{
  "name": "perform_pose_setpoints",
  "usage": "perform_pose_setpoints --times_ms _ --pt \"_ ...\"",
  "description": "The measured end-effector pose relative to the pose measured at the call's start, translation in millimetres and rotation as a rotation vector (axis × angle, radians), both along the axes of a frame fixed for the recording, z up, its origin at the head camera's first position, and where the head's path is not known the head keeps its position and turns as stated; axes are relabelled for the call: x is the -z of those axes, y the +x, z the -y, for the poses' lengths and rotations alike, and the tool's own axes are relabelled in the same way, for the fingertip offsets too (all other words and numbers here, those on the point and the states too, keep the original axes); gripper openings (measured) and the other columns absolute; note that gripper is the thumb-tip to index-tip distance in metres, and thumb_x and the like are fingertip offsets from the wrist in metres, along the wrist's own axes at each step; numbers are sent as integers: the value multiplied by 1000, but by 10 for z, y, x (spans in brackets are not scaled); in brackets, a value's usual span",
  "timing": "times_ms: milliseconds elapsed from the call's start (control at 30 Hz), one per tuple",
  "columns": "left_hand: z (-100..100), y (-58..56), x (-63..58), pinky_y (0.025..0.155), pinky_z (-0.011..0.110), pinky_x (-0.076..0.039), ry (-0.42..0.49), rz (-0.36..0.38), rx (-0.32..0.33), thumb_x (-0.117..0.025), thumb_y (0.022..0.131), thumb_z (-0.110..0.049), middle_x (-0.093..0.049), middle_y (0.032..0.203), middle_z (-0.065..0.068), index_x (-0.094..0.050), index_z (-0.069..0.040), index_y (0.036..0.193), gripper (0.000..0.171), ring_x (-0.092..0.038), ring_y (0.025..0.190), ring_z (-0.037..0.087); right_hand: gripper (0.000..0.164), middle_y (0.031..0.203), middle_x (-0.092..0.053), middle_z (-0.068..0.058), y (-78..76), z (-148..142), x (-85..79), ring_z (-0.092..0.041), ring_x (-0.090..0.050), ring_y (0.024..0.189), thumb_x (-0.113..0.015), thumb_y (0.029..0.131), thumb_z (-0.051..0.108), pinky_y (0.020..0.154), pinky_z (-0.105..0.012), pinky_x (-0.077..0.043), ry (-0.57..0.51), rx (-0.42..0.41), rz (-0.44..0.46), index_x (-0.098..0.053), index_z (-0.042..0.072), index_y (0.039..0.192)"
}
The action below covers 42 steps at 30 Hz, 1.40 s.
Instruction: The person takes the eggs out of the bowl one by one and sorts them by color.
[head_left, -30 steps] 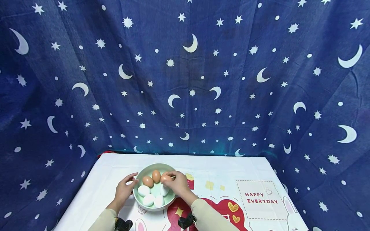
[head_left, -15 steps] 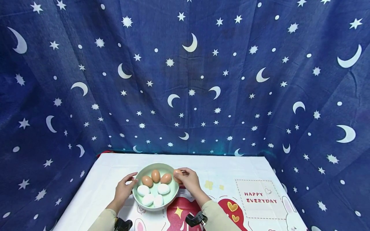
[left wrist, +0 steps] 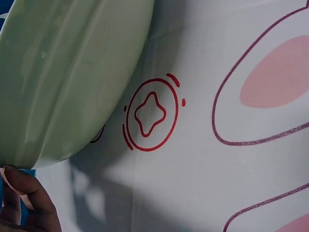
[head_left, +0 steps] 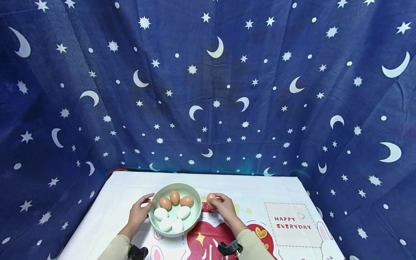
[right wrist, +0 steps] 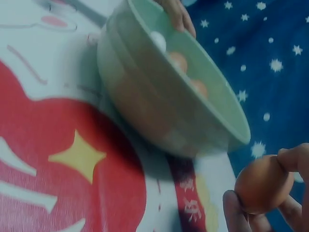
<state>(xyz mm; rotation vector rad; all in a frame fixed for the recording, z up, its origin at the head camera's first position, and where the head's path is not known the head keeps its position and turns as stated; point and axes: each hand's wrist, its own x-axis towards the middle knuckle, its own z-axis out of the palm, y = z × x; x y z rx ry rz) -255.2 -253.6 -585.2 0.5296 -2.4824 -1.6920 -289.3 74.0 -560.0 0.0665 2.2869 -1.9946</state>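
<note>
A brown egg (head_left: 212, 201) is pinched between the thumb and fingertips of my right hand (head_left: 226, 207), just right of the bowl. In the right wrist view the egg (right wrist: 264, 184) shows close up, apart from the bowl's rim. My left hand (head_left: 138, 213) grips the left rim of the pale green bowl (head_left: 197, 216), thumb over the edge. In the left wrist view, that thumb (left wrist: 29, 188) meets the rim and the bowl's outer wall (left wrist: 72, 72) fills the upper left. Inside lie three brown eggs (head_left: 174, 197) toward the back and several white eggs (head_left: 166, 224) toward the front.
A white tablecloth (head_left: 250, 187) with printed red hearts, rabbits and lettering covers the table. Behind and at both sides hangs a dark blue curtain (head_left: 208, 90) with moons and stars. Each wrist wears a black strapped device (head_left: 230, 248).
My right hand has carried the brown egg from above the bowl, past its right rim, out to the right. The left hand has stayed on the bowl's rim.
</note>
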Motion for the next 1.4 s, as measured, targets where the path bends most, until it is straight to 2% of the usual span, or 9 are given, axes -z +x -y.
perform_pose_setpoints --times_ms 100,233,367,533,667,800,967,1200,1400 --pt "-6 -9 3 64 24 -56 -1 1 -6 -64 95 -20 -52 125 19 -57 -10 136 43 -59 91 17 47 98 -65 -15 -5 -68 68 -12 -63 77 -73 85 16 72 -37 -62 24 3 24 -61 -7 124" --pt "-5 -3 0 64 25 -55 -4 13 -3 -63 95 -20 -52 125 18 -56 -10 137 43 -58 92 18 48 98 -64 -16 -17 -135 169 -13 -63 75 -74 84 17 70 -33 -62 59 29 49 -61 -7 123" --pt "-4 8 -13 65 26 -56 -3 14 3 -63 96 -20 -52 125 19 -55 -10 137 43 -60 90 16 49 96 -64 -16 -48 -181 260 -15 -60 76 -77 82 22 66 -29 -59 147 101 55 -64 -4 121" --pt "-6 14 -22 64 25 -56 3 8 3 -63 96 -21 -51 125 20 -56 -9 137 43 -60 89 15 46 96 -65 -14 -79 -225 343 -20 -57 82 -79 79 26 62 -25 -48 285 220 49 -67 2 117" --pt "-2 13 -15 63 23 -56 10 9 2 -63 96 -21 -51 124 17 -56 -10 137 43 -59 90 15 45 92 -64 -12 -113 -266 379 -21 -57 82 -79 79 23 62 -24 -47 335 259 31 -67 2 116" --pt "2 14 -2 63 23 -56 13 4 8 -63 97 -21 -51 124 17 -55 -10 138 43 -57 92 17 44 89 -62 -9 -155 -316 401 -20 -56 80 -79 80 22 61 -23 -45 350 267 19 -67 2 116" --pt "8 19 11 61 23 -55 19 1 13 -62 97 -21 -51 124 18 -55 -10 138 43 -57 86 13 43 89 -61 -10 -162 -340 392 -21 -55 81 -79 79 20 63 -24 -44 366 287 12 -68 2 116" --pt "6 11 17 62 23 -56 27 -6 16 -63 96 -21 -51 124 19 -55 -9 137 44 -58 87 13 45 96 -63 -12 -159 -360 375 -24 -57 88 -77 83 23 74 -32 -50 389 316 28 -67 1 121" --pt "-2 2 25 63 22 -56 33 -6 6 -63 96 -20 -52 122 15 -57 -11 137 42 -56 90 14 48 97 -63 -14 -165 -367 367 -24 -56 88 -77 82 22 69 -28 -49 376 316 28 -66 -1 122"
